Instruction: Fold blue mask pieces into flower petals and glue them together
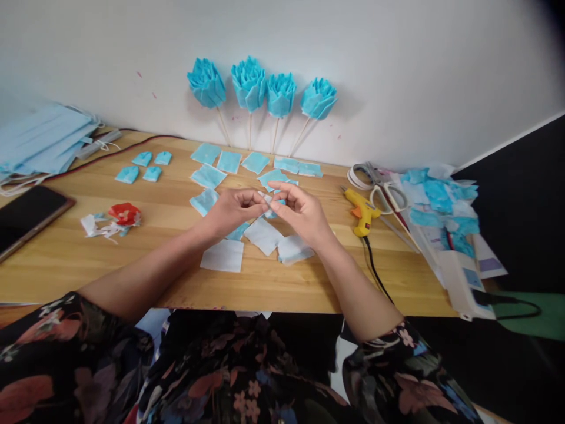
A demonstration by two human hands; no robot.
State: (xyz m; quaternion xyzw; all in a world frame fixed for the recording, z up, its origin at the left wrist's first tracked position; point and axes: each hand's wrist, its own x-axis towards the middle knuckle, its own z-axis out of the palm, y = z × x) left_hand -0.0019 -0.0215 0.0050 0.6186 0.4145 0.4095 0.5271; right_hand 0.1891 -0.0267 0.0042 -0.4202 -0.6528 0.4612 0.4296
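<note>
Between the fingertips of my left hand (236, 212) and my right hand (300, 211) is a small white-and-blue fabric piece (267, 203). Both hands pinch it, and fingers hide part of it. Below them lie cut fabric squares, some white side up like this white square (222, 255), others blue like this blue square (206, 153). Several folded blue petals (152, 174) rest to the left. Blue fabric flowers (248, 84) on thin sticks lean against the wall at the back.
A yellow glue gun (362, 212), scissors (388, 197) and a tape roll (359, 176) lie at right, near blue scraps (441, 194) and a white power strip (463, 282). At left are a phone (30, 218), stacked face masks (44, 138) and a red-and-white scrap pile (126, 214).
</note>
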